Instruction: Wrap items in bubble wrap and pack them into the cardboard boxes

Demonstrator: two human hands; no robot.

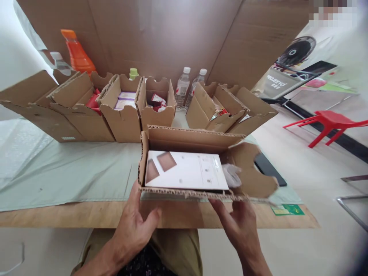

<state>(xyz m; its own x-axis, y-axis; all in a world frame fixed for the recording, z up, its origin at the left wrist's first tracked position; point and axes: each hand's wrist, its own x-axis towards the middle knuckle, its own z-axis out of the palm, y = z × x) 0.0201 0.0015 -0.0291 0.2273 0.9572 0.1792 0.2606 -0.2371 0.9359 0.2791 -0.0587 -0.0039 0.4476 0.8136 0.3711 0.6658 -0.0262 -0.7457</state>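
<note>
An open cardboard box (pixel 186 140) rests at the near edge of the table, its right flap folded out. Inside lies a flat white package (pixel 186 171) with brown squares printed on it, and a bit of crumpled clear plastic (pixel 231 174) beside it. My left hand (pixel 135 226) is below the box's front left corner, fingers reaching up under its front edge, thumb spread. My right hand (pixel 238 226) is below the front right edge, fingers curled loosely and touching the box's underside. Neither hand grips anything that I can make out.
Several open cardboard boxes (pixel 126 111) with packets stand in a row at the back. Behind them are an orange bottle (pixel 76 51) and two water bottles (pixel 182 86). A black flat object (pixel 268 168) lies right of the near box. A red stool (pixel 327 122) stands on the floor.
</note>
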